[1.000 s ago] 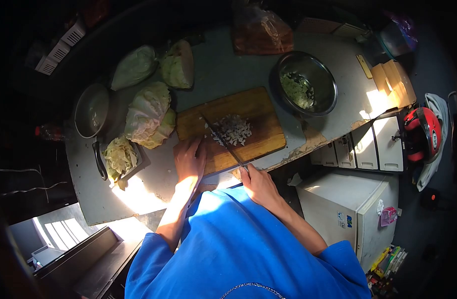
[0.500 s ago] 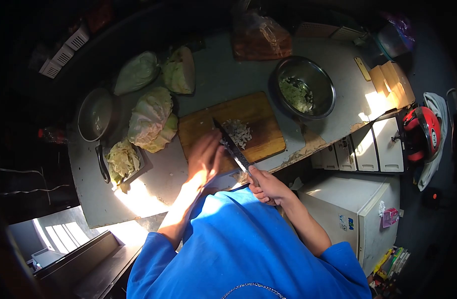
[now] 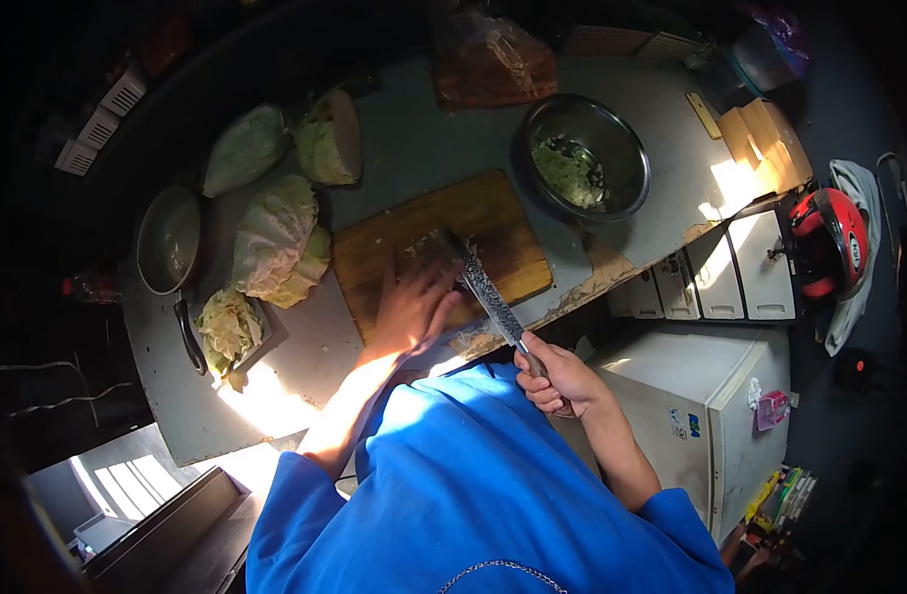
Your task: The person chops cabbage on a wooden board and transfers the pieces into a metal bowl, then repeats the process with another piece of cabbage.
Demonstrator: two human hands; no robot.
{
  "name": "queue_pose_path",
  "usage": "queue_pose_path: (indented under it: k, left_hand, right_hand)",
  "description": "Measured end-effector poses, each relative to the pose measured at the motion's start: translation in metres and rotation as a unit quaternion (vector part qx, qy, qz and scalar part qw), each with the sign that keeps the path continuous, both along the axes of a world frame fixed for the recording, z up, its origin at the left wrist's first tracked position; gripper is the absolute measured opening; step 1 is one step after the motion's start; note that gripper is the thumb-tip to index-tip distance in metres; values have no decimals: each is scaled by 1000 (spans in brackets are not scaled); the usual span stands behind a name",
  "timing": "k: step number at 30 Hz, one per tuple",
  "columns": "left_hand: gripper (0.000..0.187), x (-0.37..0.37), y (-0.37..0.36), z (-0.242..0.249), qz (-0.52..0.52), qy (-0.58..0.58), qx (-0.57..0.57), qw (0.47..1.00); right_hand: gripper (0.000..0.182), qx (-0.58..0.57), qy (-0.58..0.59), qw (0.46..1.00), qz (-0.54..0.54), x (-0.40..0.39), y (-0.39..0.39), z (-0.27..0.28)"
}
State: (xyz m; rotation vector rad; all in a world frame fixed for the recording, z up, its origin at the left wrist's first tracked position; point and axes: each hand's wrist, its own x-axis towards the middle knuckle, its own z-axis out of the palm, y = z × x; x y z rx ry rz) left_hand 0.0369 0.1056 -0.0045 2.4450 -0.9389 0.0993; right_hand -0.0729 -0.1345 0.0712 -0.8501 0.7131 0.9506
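Observation:
My right hand (image 3: 560,376) is wrapped round the handle of a kitchen knife (image 3: 493,299). Its patterned blade slants up and left across the wooden cutting board (image 3: 508,223). Over the board's near left part, my left hand (image 3: 414,309) has its fingers stretched out and spread beside the blade. A few small pale chopped bits (image 3: 424,241) lie above the fingers. Whether more of them are behind the blade and fingers is hidden. To the right of the board stands a metal bowl (image 3: 626,163) with chopped pale green vegetable (image 3: 569,170) in it.
Cabbage pieces (image 3: 275,238) and loose leaves (image 3: 231,327) lie left of the board, near a pan (image 3: 168,238). A cut cabbage (image 3: 330,139) and a bagged item (image 3: 245,148) sit farther back. A filled plastic bag (image 3: 493,74) is behind the bowl. The table's near edge is chipped.
The knife has shifted right and down, with its blade turned more side-on. My left hand has moved right and its fingers have spread. The chopped white pile is no longer plainly visible.

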Motion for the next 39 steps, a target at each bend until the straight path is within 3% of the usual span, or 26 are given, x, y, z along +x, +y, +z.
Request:
queue_pose_path:
  k: [3,5,6,7,8,9,11,13,15,17,19,21,23,25,28,31,33,34,36,39]
  left_hand:
    - [46,11,3,-9,80,-20,-87,993]
    - [47,5,2,-3,30,-26,-108,993]
    - [47,1,1,4,-13,-35,-127,991]
    - [47,-4,0,8,-9,-35,-126,991]
    - [49,-10,0,11,-44,-47,-132,989]
    - [50,-13,-2,14,-80,-60,-138,985]
    - [50,-15,-3,14,-102,-36,-141,984]
    - [49,-7,0,8,-123,-35,-33,991]
    - [49,1,7,-1,-93,-41,-9,995]
    - [50,-1,9,-4,5,-13,-34,999]
    - [51,-9,0,2,-7,-32,-45,998]
    - [53,-19,-11,5,-107,-10,-73,992]
    - [55,-14,-9,2,-103,-4,-21,994]
    - [56,-1,3,-8,34,5,41,999]
    - [56,9,21,-13,47,16,-13,999]
    - [61,2,28,-11,98,49,-60,992]
    - [67,-7,27,-17,144,90,-78,982]
    - [73,-12,25,-26,164,82,-55,982]
    - [86,-17,18,-28,164,73,37,983]
    - [86,-25,-8,-26,146,100,64,982]
  right_hand:
    - [45,-19,-8,1000,-5,1,-2,1]
    - [45,-25,-7,1000,-3,-4,-1,-2]
    - [45,-212,-147,962,89,-8,2,-7]
    - [45,-385,-280,862,176,-3,11,-1]
    - [35,-491,-316,787,197,-2,20,15]
    - [35,-490,-318,787,197,-1,22,18]
    - [27,-584,-415,664,215,-4,24,21]
    - [26,-606,-417,639,225,-7,26,24]
    - [28,-641,-429,578,267,-6,26,25]
    - [29,-646,-412,580,275,-6,26,24]
    - [30,-649,-398,582,286,-6,26,22]
    - [31,-657,-406,570,280,-4,26,21]
    - [31,-657,-405,570,283,-4,25,24]
    - [31,-661,-397,572,280,-4,22,24]
    - [30,-653,-401,588,257,-7,15,23]
    - [28,-628,-399,633,215,2,6,19]
    - [28,-594,-381,701,105,10,1,8]
    - [32,-593,-331,727,100,16,2,9]
    - [34,-600,-318,727,100,14,2,-9]
    - [35,-569,-306,754,116,6,12,-21]
